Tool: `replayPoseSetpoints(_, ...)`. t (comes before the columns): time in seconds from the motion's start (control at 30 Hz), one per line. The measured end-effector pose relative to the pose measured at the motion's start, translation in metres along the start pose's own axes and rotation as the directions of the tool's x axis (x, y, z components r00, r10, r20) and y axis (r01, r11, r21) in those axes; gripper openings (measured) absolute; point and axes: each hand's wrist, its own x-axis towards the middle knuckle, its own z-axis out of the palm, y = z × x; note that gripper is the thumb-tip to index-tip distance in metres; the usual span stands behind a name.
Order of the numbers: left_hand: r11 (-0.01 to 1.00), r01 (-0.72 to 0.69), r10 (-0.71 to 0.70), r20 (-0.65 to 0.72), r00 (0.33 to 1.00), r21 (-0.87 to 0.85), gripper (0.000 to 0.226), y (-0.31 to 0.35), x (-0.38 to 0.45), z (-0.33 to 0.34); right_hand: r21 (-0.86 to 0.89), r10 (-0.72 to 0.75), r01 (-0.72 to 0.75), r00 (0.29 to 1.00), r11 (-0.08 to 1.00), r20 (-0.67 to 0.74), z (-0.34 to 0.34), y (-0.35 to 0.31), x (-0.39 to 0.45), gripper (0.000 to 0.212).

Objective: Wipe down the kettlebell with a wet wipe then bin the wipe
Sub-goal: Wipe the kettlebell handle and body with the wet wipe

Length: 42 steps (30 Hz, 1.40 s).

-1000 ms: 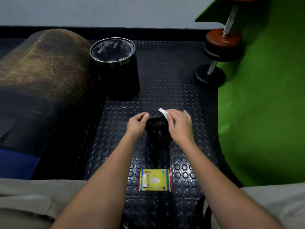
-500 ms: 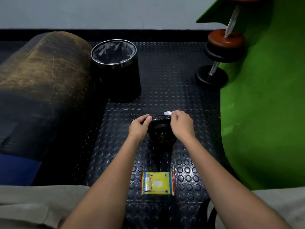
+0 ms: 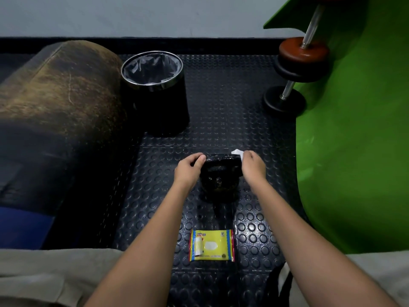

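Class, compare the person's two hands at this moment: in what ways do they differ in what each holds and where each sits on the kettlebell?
The left hand grips the left end of the kettlebell handle bare, while the right hand pinches a white wet wipe at the handle's right end. The left hand's thumb lies on top of the handle; the right hand's fingers curl round the wipe. Both are on the handle, arms reaching forward.
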Motion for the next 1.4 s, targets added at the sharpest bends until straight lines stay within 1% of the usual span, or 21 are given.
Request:
replayPoseSetpoints(0.07, 1.000, -0.003, 0.003, 0.004, 1.000, 0.005, 0.035, 0.000, 0.000, -0.001, -0.232, -0.132, 0.134, 0.991, 0.963, 0.027, 0.003, -0.005, 0.003, 0.036)
replayPoseSetpoints(0.13, 1.000, 0.003, -0.003, 0.002, 1.000, 0.003, 0.035, 0.000, -0.001, -0.002, -0.436, -0.366, 0.361, 0.928, 0.825, 0.075, 0.011, -0.003, 0.001, 0.037)
replayPoseSetpoints(0.23, 1.000, 0.002, -0.002, -0.007, 1.000, -0.013, 0.035, -0.001, 0.000, -0.005, -0.482, -0.603, 0.583, 0.787, 0.655, 0.132, 0.019, 0.001, -0.013, 0.034)
replayPoseSetpoints(0.33, 1.000, 0.002, -0.002, -0.001, 1.000, -0.016, 0.035, -0.002, 0.002, -0.006, -0.442, -0.682, 0.660, 0.718, 0.608, 0.135, 0.011, 0.013, -0.013, 0.035)
replayPoseSetpoints(0.4, 1.000, 0.004, -0.004, 0.000, 1.000, -0.014, 0.036, -0.003, 0.002, -0.006, -0.388, -0.666, 0.630, 0.744, 0.673, 0.054, 0.002, 0.023, -0.012, 0.035)
replayPoseSetpoints(0.43, 1.000, 0.009, -0.009, 0.004, 1.000, -0.014, 0.036, -0.002, 0.001, -0.006, -0.347, -0.622, 0.581, 0.783, 0.736, -0.006, 0.000, 0.027, -0.010, 0.034)
replayPoseSetpoints(0.47, 1.000, 0.013, -0.013, 0.009, 1.000, -0.016, 0.037, -0.002, 0.001, -0.005, -0.296, -0.544, 0.506, 0.837, 0.810, -0.060, -0.001, 0.030, -0.009, 0.034)
replayPoseSetpoints(0.53, 1.000, 0.015, -0.015, 0.018, 1.000, -0.022, 0.037, -0.001, 0.000, -0.003, -0.121, -0.282, 0.268, 0.953, 0.956, -0.111, -0.005, 0.027, -0.002, 0.036)
replayPoseSetpoints(0.57, 1.000, 0.014, -0.013, 0.018, 1.000, -0.021, 0.037, 0.000, -0.001, -0.002, -0.051, -0.147, 0.142, 0.984, 0.989, -0.104, -0.006, 0.023, 0.002, 0.036)
replayPoseSetpoints(0.6, 1.000, 0.011, -0.011, 0.014, 1.000, -0.015, 0.037, 0.001, -0.001, -0.001, -0.048, -0.075, 0.071, 0.993, 0.996, -0.086, -0.007, 0.017, 0.005, 0.036)
replayPoseSetpoints(0.63, 1.000, 0.008, -0.008, 0.010, 1.000, -0.007, 0.036, 0.001, -0.001, -0.001, -0.114, -0.089, 0.081, 0.994, 0.990, -0.068, -0.007, 0.011, 0.006, 0.036)
replayPoseSetpoints(0.7, 1.000, 0.005, -0.005, 0.001, 1.000, 0.009, 0.036, 0.001, -0.001, 0.000, -0.288, -0.253, 0.242, 0.967, 0.927, -0.004, -0.002, -0.001, 0.003, 0.040)
replayPoseSetpoints(0.77, 1.000, 0.003, -0.002, -0.007, 1.000, 0.021, 0.036, 0.000, 0.000, -0.001, -0.383, -0.440, 0.425, 0.896, 0.820, 0.052, 0.011, -0.005, -0.007, 0.041)
replayPoseSetpoints(0.87, 1.000, 0.002, -0.002, -0.014, 1.000, 0.022, 0.036, -0.002, 0.002, -0.004, -0.382, -0.643, 0.618, 0.762, 0.687, 0.078, 0.022, 0.006, -0.020, 0.034)
replayPoseSetpoints(0.97, 1.000, 0.007, -0.007, -0.013, 1.000, 0.020, 0.037, -0.002, 0.001, -0.005, -0.286, -0.696, 0.674, 0.717, 0.681, 0.032, 0.014, 0.022, -0.021, 0.033)
replayPoseSetpoints(1.07, 1.000, 0.009, -0.009, -0.009, 1.000, 0.010, 0.038, -0.001, 0.000, -0.004, -0.149, -0.610, 0.593, 0.783, 0.791, -0.124, 0.008, 0.033, -0.022, 0.031)
replayPoseSetpoints(1.13, 1.000, 0.006, -0.006, -0.005, 1.000, 0.015, 0.038, 0.000, -0.002, -0.002, -0.010, -0.402, 0.407, 0.898, 0.914, -0.178, 0.006, 0.028, -0.023, 0.030)
replayPoseSetpoints(1.2, 1.000, 0.000, 0.000, 0.000, 1.000, 0.024, 0.038, 0.000, -0.003, -0.001, 0.127, -0.159, 0.174, 0.980, 0.976, -0.121, 0.001, 0.018, -0.017, 0.031)
replayPoseSetpoints(1.27, 1.000, -0.003, 0.003, 0.003, 1.000, 0.027, 0.037, 0.000, -0.003, 0.000, 0.117, -0.012, 0.016, 0.999, 0.993, -0.037, -0.003, 0.008, -0.009, 0.035)
replayPoseSetpoints(1.33, 0.999, -0.007, 0.007, 0.006, 1.000, 0.037, 0.037, -0.001, -0.001, 0.000, -0.011, -0.058, 0.058, 0.998, 0.998, -0.004, -0.003, 0.001, -0.005, 0.039)
replayPoseSetpoints(1.4, 0.997, -0.021, 0.021, 0.013, 1.000, 0.069, 0.036, -0.003, 0.003, -0.001, -0.189, -0.257, 0.252, 0.966, 0.949, -0.003, 0.006, 0.000, -0.007, 0.039)
